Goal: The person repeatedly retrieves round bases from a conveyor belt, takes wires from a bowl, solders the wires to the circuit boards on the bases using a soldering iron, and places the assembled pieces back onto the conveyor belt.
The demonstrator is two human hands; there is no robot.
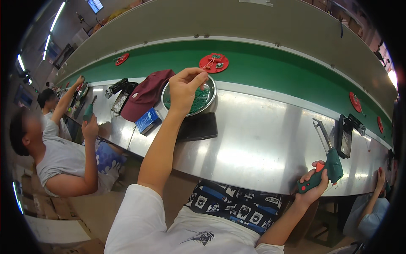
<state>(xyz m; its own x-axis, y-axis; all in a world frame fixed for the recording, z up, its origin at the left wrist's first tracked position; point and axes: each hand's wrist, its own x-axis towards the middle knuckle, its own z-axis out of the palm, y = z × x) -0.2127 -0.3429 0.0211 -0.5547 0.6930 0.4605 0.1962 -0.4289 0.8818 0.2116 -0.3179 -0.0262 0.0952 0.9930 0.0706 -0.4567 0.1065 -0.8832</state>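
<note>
My left hand reaches out over a round metal bowl, thumb and fingers pinched together. What the pinch holds, if anything, is too small to make out. Just beyond it, a red disc on the green backboard carries small circuit boards, and thin pale wires run from it down toward my fingertips. Inside the bowl lie many small green pieces. My right hand grips a green soldering gun by its handle, a finger at the red trigger. Its metal tip points up and away over the bench.
Left of the bowl are a maroon cap and a blue box; a black phone-like slab lies in front. A black soldering stand is at the right. Co-workers sit along the metal bench on both sides.
</note>
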